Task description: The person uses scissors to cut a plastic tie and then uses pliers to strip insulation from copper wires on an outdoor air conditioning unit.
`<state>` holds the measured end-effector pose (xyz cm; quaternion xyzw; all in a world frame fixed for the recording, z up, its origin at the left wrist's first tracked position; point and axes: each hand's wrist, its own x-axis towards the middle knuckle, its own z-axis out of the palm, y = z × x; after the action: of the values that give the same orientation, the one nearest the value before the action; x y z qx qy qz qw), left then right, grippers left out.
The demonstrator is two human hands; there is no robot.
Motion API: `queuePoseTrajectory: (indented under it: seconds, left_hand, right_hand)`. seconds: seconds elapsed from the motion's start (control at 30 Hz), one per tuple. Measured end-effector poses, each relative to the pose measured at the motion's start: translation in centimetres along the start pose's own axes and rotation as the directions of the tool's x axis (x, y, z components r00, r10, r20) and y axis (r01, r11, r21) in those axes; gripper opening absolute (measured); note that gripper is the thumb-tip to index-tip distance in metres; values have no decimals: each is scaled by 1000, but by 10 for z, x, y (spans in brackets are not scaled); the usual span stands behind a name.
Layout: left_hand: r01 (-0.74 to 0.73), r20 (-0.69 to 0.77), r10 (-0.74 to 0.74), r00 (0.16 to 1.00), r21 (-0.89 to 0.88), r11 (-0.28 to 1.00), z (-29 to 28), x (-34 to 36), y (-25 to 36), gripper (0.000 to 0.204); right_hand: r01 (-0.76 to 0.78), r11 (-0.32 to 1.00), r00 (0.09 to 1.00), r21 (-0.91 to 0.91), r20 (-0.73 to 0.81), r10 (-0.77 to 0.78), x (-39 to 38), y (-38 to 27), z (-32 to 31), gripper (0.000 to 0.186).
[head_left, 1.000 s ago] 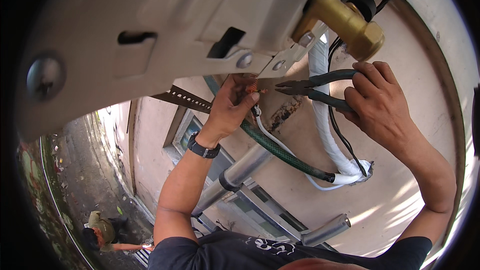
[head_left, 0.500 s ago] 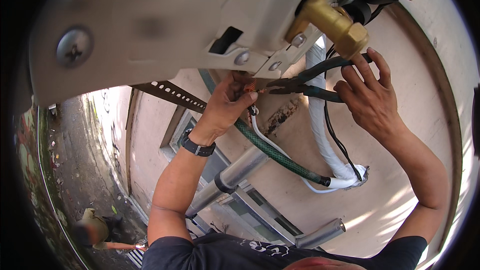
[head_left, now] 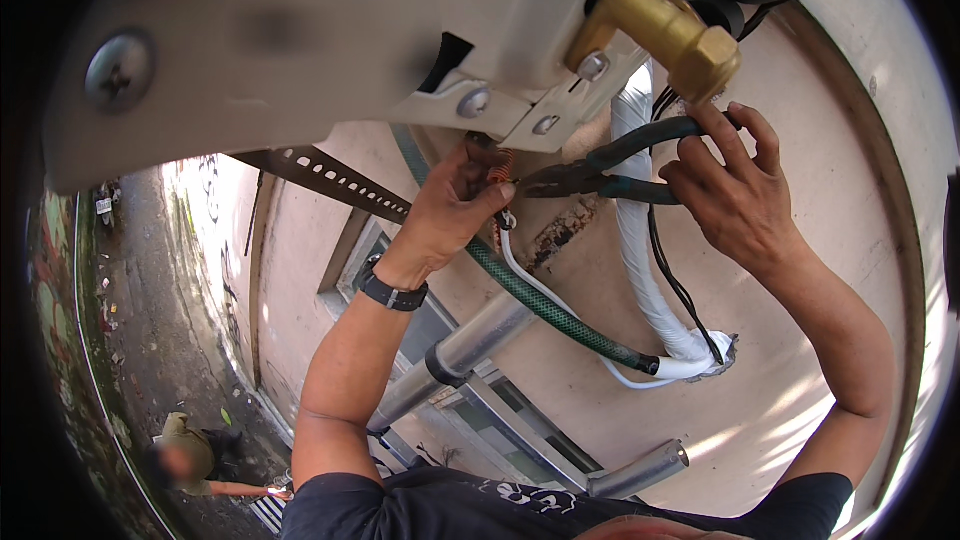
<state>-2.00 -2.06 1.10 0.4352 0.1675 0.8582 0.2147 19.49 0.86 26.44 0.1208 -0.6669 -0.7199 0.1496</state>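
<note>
My left hand [head_left: 447, 202] pinches a short orange wire [head_left: 500, 172] between thumb and fingers, just under the lower edge of a beige metal casing [head_left: 330, 50]. In my right hand [head_left: 742, 198] is a pair of pliers [head_left: 640, 144] with dark handles, the fingers wrapped about the grips. The pliers' jaws point left and reach the wire end by my left thumb; whether they grip it is too small to tell. From below my left hand a white cable [head_left: 527, 275] runs down to the right.
A brass valve [head_left: 690, 52] juts from the casing above my right hand. Behind are a white-wrapped pipe [head_left: 638, 250], a green hose [head_left: 545, 308], a perforated metal bracket [head_left: 330, 178] and metal tubes [head_left: 480, 340]. Far below at left, a person [head_left: 190, 455] is in an alley.
The pliers have moved slightly left, bringing their jaws up to my left thumb, and their handles look a little closer together. My left hand keeps its pinch.
</note>
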Motion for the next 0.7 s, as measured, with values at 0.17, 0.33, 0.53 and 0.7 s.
queuePoseTrajectory:
  seconds: [0.17, 0.33, 0.53, 0.7]
  left_hand:
    - [-5, 3, 5, 1000, -5, 1000, 0, -1, 0, 37]
    - [10, -1, -10, 1000, -1, 1000, 1, 1, -1, 37]
    - [16, 3, -16, 1000, 27, 1000, -2, 0, 4, 37]
    - [36, 16, -35, 999, -10, 999, 0, 1, 4, 36]
  right_hand:
    - [-3, 1000, 1000, -2, -20, 3, 3, 1, -2, 6]
    - [-2, 1000, 1000, -10, -5, 2, 0, 1, 2, 6]
    - [20, 1000, 1000, -16, -14, -20, 2, 1, 5, 8]
    - [56, 998, 998, 9, -40, -56, -2, 3, 6, 10]
